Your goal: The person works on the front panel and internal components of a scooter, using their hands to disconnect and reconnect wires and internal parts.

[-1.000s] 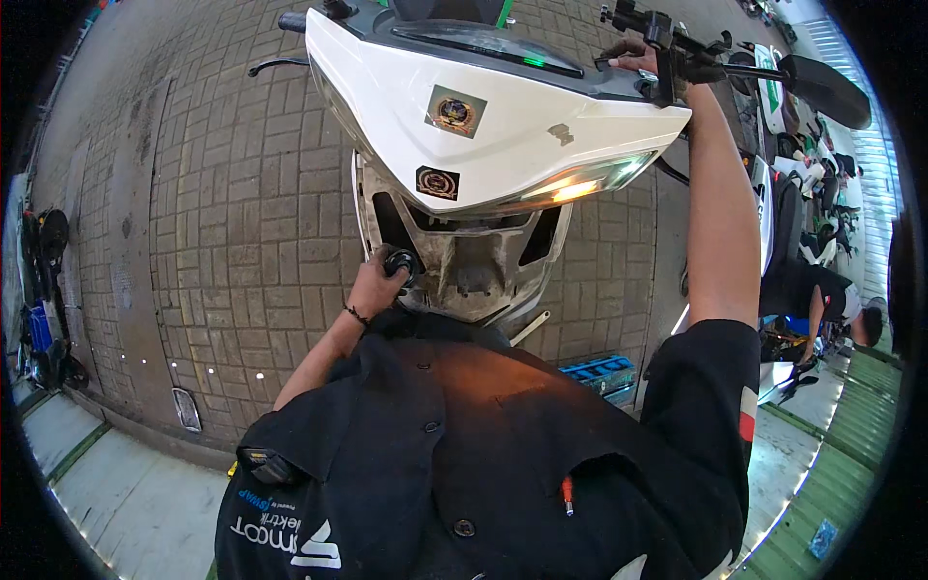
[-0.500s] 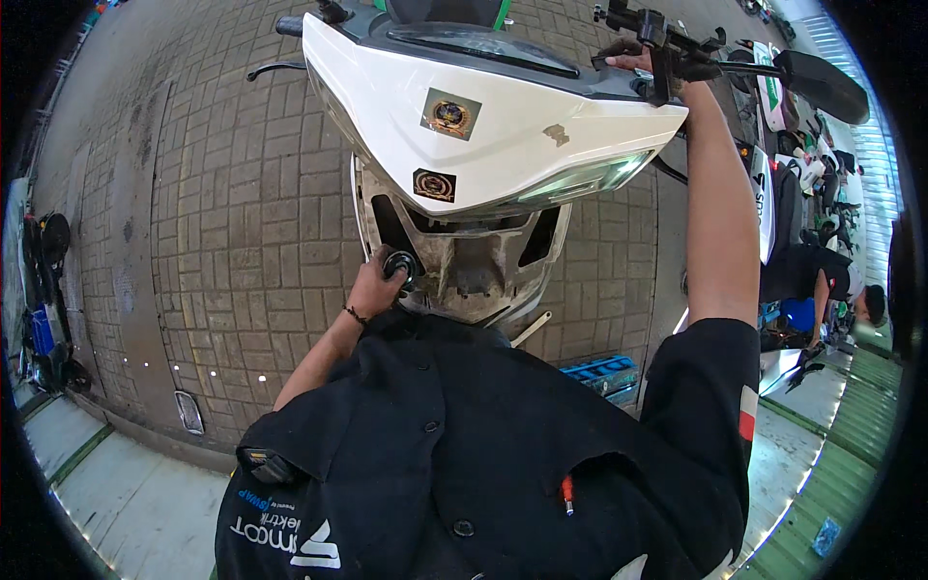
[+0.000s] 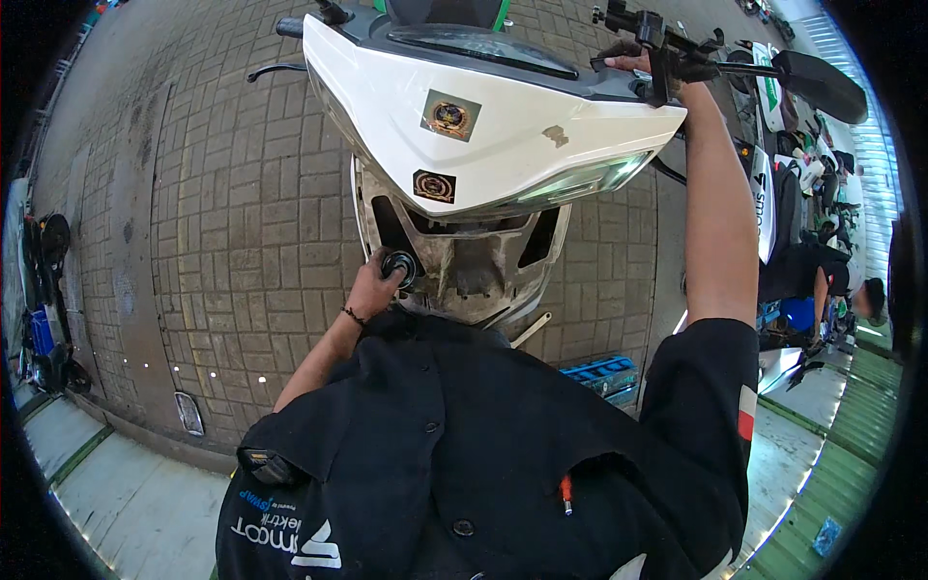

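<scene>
At centre-left, a likely-rigid round part (image 3: 399, 270) is side-gripped by the left hand (image 3: 375, 286). The right hand's (image 3: 630, 60) closure cannot be told.

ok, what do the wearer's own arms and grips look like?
Both forearms are bare below short black sleeves. Left grip: ungloved hand, dark beaded-looking bracelet at the wrist. Right grip: partly hidden by a black mount, so its wrist can't be checked. Right sleeve has a pale-and-red patch near the hem. No cables visible.
</scene>
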Tool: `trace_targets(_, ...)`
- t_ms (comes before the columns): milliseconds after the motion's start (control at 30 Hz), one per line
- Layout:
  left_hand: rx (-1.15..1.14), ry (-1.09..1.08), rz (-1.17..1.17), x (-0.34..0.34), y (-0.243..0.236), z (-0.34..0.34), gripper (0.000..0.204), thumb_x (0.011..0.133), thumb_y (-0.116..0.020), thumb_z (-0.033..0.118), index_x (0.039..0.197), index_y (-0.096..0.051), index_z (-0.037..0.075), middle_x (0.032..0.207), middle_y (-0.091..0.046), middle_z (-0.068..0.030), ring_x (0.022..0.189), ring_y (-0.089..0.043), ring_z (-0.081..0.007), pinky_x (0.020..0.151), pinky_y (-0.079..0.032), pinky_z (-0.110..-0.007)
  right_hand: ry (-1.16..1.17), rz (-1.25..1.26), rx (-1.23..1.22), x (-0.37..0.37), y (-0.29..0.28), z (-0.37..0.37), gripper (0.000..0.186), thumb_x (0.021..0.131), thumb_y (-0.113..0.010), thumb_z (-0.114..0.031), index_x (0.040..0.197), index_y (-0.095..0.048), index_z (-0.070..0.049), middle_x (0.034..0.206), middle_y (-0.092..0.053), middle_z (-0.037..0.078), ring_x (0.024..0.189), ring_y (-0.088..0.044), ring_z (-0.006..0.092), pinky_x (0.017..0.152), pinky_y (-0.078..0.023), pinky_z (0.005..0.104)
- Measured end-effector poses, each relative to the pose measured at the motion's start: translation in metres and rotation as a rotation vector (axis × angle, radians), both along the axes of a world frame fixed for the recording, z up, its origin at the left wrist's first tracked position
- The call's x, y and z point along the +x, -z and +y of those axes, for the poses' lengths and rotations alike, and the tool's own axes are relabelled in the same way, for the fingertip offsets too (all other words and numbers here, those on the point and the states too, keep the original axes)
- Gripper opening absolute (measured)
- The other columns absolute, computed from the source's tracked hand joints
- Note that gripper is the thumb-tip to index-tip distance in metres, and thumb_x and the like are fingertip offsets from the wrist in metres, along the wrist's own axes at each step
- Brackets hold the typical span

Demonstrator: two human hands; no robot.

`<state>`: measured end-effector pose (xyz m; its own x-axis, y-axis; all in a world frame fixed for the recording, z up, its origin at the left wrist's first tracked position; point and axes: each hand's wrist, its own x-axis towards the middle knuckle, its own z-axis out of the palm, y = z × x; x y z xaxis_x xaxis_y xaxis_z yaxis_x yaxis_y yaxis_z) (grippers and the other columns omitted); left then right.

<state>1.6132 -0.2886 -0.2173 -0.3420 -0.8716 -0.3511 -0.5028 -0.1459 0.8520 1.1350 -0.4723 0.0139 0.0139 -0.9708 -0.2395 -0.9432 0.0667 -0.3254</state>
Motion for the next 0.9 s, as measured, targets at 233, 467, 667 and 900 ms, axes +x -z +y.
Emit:
trace_targets(233,0.044,-0.008,0.039,0.0,0.0,0.001,0.05,0.077,-0.059,0.022,0.114,-0.045,-0.009,0.101,-0.059,-0.0245,0.098,-0.058,-0.0318,0.084,-0.045,-0.036,0.04,0.017,0.044,0.013,-0.011,0.005,0.05,0.073,-0.066,-0.047,0.105,-0.062,-0.009,0.088,-0.063,0.005,0.081,-0.058,0.016,0.074,-0.045,0.0313)
trace_targets(467,0.108,0.108,-0.002,0.004,-0.002,-0.002,0.06,0.078,-0.061,0.023,0.122,-0.036,-0.01,0.107,-0.056,-0.0237,0.102,-0.056,-0.0287,0.086,-0.044,-0.035,0.094,-0.232,0.053,0.0,0.006,0.003,0.048,0.074,-0.065,-0.045,0.106,-0.062,-0.01,0.087,-0.062,0.004,0.082,-0.057,0.0147,0.074,-0.044,0.0308)
trace_targets(667,0.088,0.048,0.031,0.0,-0.008,-0.003,0.057,0.074,-0.062,0.025,0.117,-0.042,-0.007,0.104,-0.058,-0.0247,0.101,-0.057,-0.0313,0.086,-0.044,-0.036,0.089,-0.03,0.043,-0.003,0.002,0.0,0.05,0.073,-0.064,-0.049,0.105,-0.062,-0.01,0.088,-0.061,0.004,0.084,-0.057,0.0155,0.075,-0.045,0.0313)
trace_targets(900,0.117,0.093,0.059,0.005,-0.004,-0.003,0.058,0.074,-0.063,0.023,0.119,-0.041,-0.007,0.105,-0.058,-0.0231,0.102,-0.056,-0.0298,0.087,-0.044,-0.036,0.015,0.186,0.05,0.011,-0.015,0.002,0.06,0.07,-0.062,-0.059,0.106,-0.062,-0.011,0.085,-0.059,0.006,0.079,-0.056,0.0173,0.071,-0.046,0.0333)
